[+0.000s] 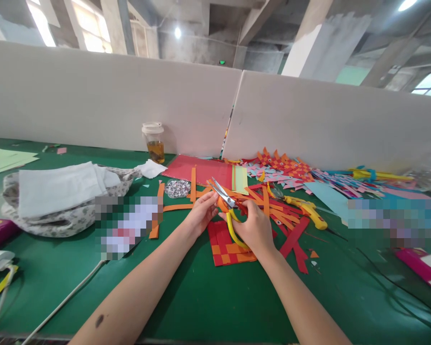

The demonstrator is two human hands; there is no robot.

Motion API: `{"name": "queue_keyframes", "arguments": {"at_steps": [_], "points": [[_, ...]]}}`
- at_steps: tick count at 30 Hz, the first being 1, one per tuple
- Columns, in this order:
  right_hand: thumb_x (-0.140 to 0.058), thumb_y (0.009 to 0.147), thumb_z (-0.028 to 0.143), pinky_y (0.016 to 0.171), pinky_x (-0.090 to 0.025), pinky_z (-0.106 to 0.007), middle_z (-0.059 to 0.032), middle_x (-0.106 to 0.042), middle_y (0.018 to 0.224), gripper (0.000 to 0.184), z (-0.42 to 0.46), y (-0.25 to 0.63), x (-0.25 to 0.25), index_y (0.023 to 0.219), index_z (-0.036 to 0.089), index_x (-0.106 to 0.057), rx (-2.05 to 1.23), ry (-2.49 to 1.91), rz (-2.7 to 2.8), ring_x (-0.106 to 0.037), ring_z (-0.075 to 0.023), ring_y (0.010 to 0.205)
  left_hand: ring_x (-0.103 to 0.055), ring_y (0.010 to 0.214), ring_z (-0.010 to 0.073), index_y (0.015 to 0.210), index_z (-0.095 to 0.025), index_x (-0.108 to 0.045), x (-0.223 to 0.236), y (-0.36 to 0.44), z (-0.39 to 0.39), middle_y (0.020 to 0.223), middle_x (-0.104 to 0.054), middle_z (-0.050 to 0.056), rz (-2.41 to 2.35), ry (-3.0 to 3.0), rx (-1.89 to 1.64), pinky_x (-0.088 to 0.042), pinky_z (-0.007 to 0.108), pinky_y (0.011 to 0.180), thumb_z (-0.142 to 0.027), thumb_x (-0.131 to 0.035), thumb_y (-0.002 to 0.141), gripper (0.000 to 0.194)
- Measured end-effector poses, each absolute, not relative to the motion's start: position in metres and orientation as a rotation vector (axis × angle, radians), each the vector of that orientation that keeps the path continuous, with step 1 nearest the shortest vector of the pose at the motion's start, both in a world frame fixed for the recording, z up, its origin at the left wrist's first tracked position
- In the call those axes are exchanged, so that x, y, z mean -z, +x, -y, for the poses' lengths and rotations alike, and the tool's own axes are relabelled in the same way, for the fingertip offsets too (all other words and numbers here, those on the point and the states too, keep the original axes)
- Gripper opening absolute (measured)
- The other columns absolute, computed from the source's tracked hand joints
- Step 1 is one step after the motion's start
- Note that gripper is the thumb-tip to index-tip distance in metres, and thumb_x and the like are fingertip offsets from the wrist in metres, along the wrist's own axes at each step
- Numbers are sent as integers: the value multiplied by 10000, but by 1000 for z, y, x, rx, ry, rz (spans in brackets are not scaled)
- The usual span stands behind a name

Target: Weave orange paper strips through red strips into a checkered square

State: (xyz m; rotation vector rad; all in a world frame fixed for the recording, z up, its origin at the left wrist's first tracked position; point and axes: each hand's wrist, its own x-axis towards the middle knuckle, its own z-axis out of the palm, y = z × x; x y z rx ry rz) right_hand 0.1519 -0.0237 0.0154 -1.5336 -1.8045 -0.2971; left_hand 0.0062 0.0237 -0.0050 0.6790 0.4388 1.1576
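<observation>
My right hand [255, 227] is closed on scissors [233, 213] with yellow handles. Their blades are parted and point up and to the left. My left hand [203, 211] pinches a small orange strip [221, 205] right beside the blades; its fingertips nearly touch the metal. Below both hands a woven red and orange square [219, 256] lies on the green table, partly covered by my right hand and the scissors. Loose orange strips [177, 207] and red strips [294, 237] are spread around it.
A glue gun [307, 211] with a black cord lies to the right. Behind are a bag of googly eyes [178, 188], red sheets [201, 170] and a pile of woven pieces [283, 165]. Leftward are a cloth bag [72, 218], a lidded cup [154, 143] and a blurred, cabled object [132, 230].
</observation>
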Motion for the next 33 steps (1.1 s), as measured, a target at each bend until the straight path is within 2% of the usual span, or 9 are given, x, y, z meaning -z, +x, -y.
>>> {"name": "queue_keyframes", "arguments": {"at_steps": [7,13,24,33], "points": [[-536,704,541,544,-433,-282,-57,-610,734,369,25,151,-17,814,196,-467,283,-1510,1804,-608,-217,690,-537,522,57,781,-162,-591,4,5,-22,611,-584,-32,-410,699,-1141,-405,166,511,-298,-678,687,187],[-538,706,536,563,-437,-281,-58,-605,719,363,24,152,-17,802,195,-460,273,-1477,1805,-609,-220,695,-577,581,69,799,-167,-592,4,4,-22,697,-626,-17,-406,687,-1141,-416,167,526,-301,-677,689,193],[-553,709,518,484,-374,-254,-23,-597,639,338,23,152,-13,781,201,-462,318,-1487,1816,-588,-188,571,-521,481,30,787,-168,-592,1,4,-22,607,-594,-50,-428,634,-1156,-410,145,508,-303,-695,668,208],[-543,703,542,475,-364,-267,-51,-623,678,366,22,154,-15,811,196,-491,368,-1522,1788,-601,-209,579,-556,543,41,803,-170,-608,-4,5,-20,661,-616,-31,-510,631,-1169,-415,141,518,-317,-721,632,253]]}}
